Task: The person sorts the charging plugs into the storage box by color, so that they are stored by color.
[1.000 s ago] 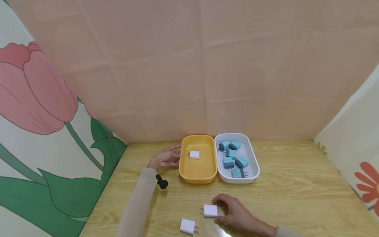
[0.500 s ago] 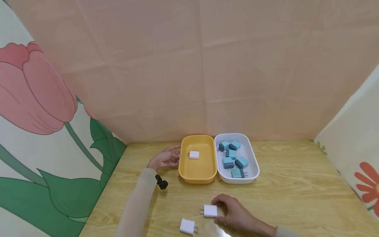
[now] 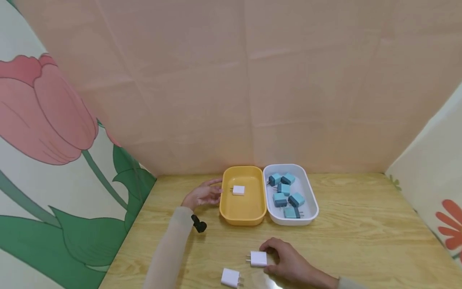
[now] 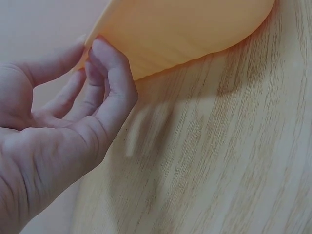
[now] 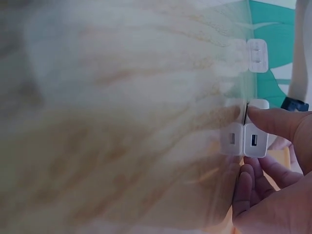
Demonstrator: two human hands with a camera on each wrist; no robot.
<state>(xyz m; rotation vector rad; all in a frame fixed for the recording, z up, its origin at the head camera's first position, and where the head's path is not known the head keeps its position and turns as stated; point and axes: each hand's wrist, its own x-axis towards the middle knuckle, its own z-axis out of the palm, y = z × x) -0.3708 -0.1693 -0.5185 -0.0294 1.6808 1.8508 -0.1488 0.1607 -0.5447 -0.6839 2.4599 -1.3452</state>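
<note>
Between the thumb and index finger of my right hand (image 3: 286,261) is a white USB charger plug (image 3: 258,259), pinched at its two sides near the table's front. Its prongs point left in the head view, and its USB port faces the camera in the right wrist view. A second white charger (image 3: 230,277) lies to its left, nearer the front edge. My left hand (image 3: 203,195) rests its relaxed fingertips on the left side of a yellow tray (image 3: 242,219). In the left wrist view the fingertips touch the tray (image 4: 195,29) at its rim. One white charger (image 3: 238,190) lies inside that tray.
A white tray (image 3: 312,204) stands right beside the yellow one, holding several blue chargers (image 3: 285,189). Both trays sit at the back of the wooden table (image 3: 350,233), near a pinkish-brown backdrop (image 3: 202,88). A small black object (image 3: 199,223) is at the left cuff.
</note>
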